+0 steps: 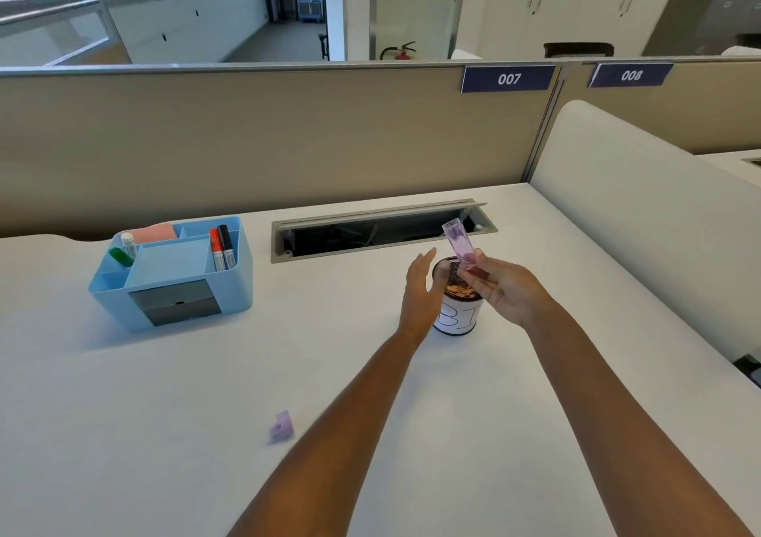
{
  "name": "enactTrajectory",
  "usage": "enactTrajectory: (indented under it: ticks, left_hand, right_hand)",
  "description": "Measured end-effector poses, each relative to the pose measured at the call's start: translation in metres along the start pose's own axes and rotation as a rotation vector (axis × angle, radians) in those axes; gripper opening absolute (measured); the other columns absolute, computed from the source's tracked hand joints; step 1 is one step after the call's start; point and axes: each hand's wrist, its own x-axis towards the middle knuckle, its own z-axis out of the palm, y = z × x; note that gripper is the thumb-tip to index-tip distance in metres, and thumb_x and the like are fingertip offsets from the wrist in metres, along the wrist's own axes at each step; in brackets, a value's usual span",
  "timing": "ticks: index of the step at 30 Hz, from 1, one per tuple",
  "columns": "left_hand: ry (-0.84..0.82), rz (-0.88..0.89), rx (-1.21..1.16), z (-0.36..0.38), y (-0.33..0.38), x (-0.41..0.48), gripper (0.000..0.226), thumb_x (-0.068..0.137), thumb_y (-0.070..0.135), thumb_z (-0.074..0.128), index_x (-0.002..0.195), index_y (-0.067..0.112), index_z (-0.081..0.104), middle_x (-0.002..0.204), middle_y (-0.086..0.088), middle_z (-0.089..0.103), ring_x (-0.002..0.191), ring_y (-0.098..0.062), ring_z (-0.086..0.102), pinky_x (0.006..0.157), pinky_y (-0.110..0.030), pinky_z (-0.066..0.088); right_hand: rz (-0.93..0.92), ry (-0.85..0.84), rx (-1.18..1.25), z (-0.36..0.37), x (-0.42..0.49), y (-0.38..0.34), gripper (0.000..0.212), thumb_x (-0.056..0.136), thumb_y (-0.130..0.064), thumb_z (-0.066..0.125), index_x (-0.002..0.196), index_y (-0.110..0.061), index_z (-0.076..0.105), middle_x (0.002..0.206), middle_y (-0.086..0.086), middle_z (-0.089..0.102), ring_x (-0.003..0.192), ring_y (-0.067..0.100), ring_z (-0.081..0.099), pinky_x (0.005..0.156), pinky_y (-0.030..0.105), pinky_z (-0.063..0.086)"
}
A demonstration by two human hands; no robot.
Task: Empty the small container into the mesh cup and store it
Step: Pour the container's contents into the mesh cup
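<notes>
A black mesh cup (pixel 457 318) with a white paper label stands on the white desk, with small brownish pieces inside. My right hand (pixel 504 289) holds a small clear purple container (pixel 461 246) tilted above the cup's rim, its far end pointing up and away. Just left of the cup, my left hand (pixel 420 293) is held open with straight fingers, beside the cup's side; whether it touches is unclear. A small purple lid (pixel 282 426) lies on the desk nearer to me, to the left of my arms.
A light blue desk organizer (pixel 173 273) with markers, a small bottle and sticky notes sits at the left. An open cable trough (pixel 383 229) lies behind the cup. A beige partition (pixel 267 136) bounds the back, a white divider (pixel 642 223) the right.
</notes>
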Motion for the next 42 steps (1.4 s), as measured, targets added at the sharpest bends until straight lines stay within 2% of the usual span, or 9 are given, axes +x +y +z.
enactTrajectory:
  ticks: [3,5,7,12,16,21,26,32,42]
  left_hand:
    - [-0.008,-0.047,-0.123,-0.002,0.009,0.002,0.044,0.098,0.033,0.022,0.127,0.012,0.048,0.134,-0.006,0.048,0.105,0.001,0.045,0.074,0.008,0.034]
    - [-0.006,-0.06,-0.185,-0.004,0.01,0.005,0.042,0.098,0.032,0.025,0.118,0.011,0.056,0.113,0.005,0.054,0.083,0.014,0.047,0.056,0.012,0.032]
    - [-0.014,-0.08,-0.24,-0.006,0.011,0.007,0.035,0.097,0.03,0.032,0.111,0.013,0.059,0.101,0.011,0.054,0.079,0.012,0.048,0.053,0.011,0.033]
    - [-0.024,-0.082,-0.239,-0.01,0.015,0.004,0.031,0.094,0.028,0.042,0.115,0.009,0.055,0.117,-0.011,0.061,0.089,-0.003,0.053,0.064,0.0,0.041]
    - [-0.057,-0.086,-0.157,-0.01,0.021,0.001,0.033,0.096,0.024,0.037,0.123,0.009,0.048,0.132,-0.013,0.052,0.107,-0.011,0.047,0.088,-0.015,0.037]
    - [-0.088,0.035,0.426,-0.005,0.008,0.002,0.044,0.091,0.021,0.051,0.131,0.008,0.038,0.141,-0.014,0.042,0.128,-0.027,0.04,0.105,-0.036,0.035]
    - [-0.05,-0.083,0.397,0.005,-0.001,0.0,0.072,0.08,0.025,0.067,0.138,0.012,0.026,0.147,-0.011,0.032,0.133,-0.027,0.034,0.108,-0.043,0.036]
    - [0.039,-0.081,0.354,0.008,-0.006,-0.001,0.069,0.073,0.03,0.074,0.128,0.013,0.036,0.137,-0.009,0.047,0.123,-0.026,0.046,0.097,-0.037,0.043]
    - [0.012,0.016,0.455,0.007,-0.017,0.0,0.045,0.079,0.037,0.066,0.115,0.014,0.052,0.141,-0.006,0.046,0.121,-0.025,0.048,0.099,-0.037,0.044]
  right_hand:
    - [0.09,-0.008,0.001,0.002,-0.002,0.004,0.012,0.087,-0.013,0.06,0.086,-0.001,0.065,0.089,0.014,0.068,0.064,0.014,0.072,0.054,0.019,0.06]
    - [0.119,-0.017,0.025,0.003,-0.003,0.006,0.013,0.086,-0.014,0.061,0.09,-0.002,0.064,0.091,0.015,0.068,0.061,0.014,0.073,0.052,0.019,0.06]
    - [0.13,-0.032,0.017,0.005,-0.004,0.006,0.015,0.086,-0.013,0.061,0.093,-0.001,0.064,0.09,0.014,0.069,0.061,0.015,0.073,0.053,0.019,0.06]
    - [0.118,-0.081,-0.035,0.006,-0.007,0.005,0.015,0.089,-0.011,0.056,0.096,-0.001,0.065,0.091,0.012,0.07,0.072,0.018,0.072,0.061,0.021,0.06]
    - [0.01,-0.091,-0.093,0.003,-0.009,-0.002,0.012,0.086,-0.006,0.06,0.096,-0.002,0.065,0.097,0.013,0.068,0.074,0.015,0.069,0.062,0.019,0.06]
    - [-0.227,0.273,-0.649,-0.006,0.002,-0.015,0.028,0.08,-0.004,0.066,0.107,0.004,0.064,0.098,0.019,0.064,0.083,0.025,0.058,0.078,0.036,0.056]
    - [-0.325,0.28,-1.176,0.004,0.005,-0.016,0.028,0.08,-0.003,0.065,0.107,0.002,0.065,0.114,0.022,0.066,0.101,0.032,0.061,0.091,0.038,0.05]
    - [-0.295,0.253,-1.218,0.016,0.01,-0.015,0.028,0.08,-0.008,0.068,0.105,0.004,0.065,0.113,0.022,0.066,0.106,0.034,0.06,0.092,0.035,0.048]
    - [-0.322,0.303,-1.348,0.018,0.013,-0.006,0.026,0.081,-0.008,0.066,0.105,0.004,0.066,0.108,0.022,0.068,0.1,0.033,0.062,0.088,0.036,0.05]
